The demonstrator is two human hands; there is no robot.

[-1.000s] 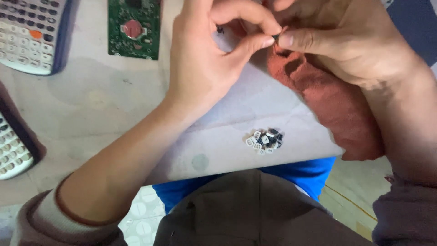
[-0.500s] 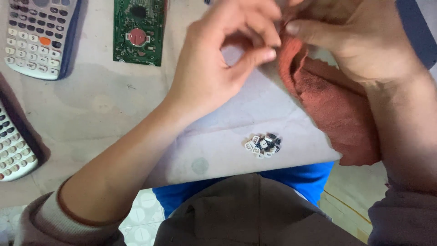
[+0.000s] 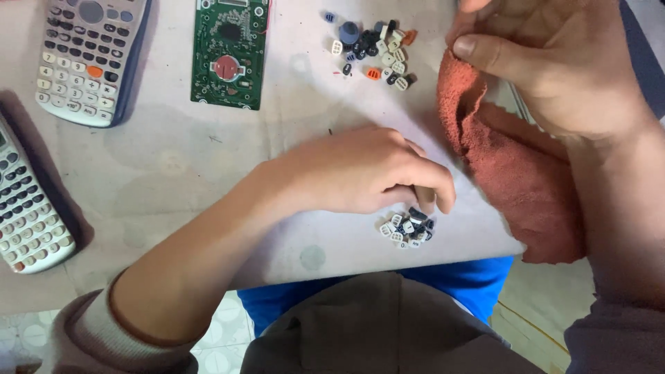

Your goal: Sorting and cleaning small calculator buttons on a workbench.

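My left hand (image 3: 360,172) lies low over the table, its fingertips curled down onto a small pile of white and dark calculator keys (image 3: 406,228) near the front edge; whether it pinches one I cannot tell. My right hand (image 3: 554,62) is up at the far right, thumb and fingers gripping the top of a rust-red cloth (image 3: 516,173) that drapes down over the table's edge. A second, larger heap of loose keys (image 3: 374,45), some orange and blue, sits at the back centre.
A green circuit board (image 3: 228,52) with a round red cell lies at the back. A grey calculator (image 3: 90,59) rests at the back left, another calculator (image 3: 24,208) at the left edge. The pale table surface (image 3: 173,166) is stained. Its front edge runs just past the small key pile.
My left hand has come down from the cloth, where both hands were pinching together, to the small key pile near the front edge. My right hand stays on the cloth.
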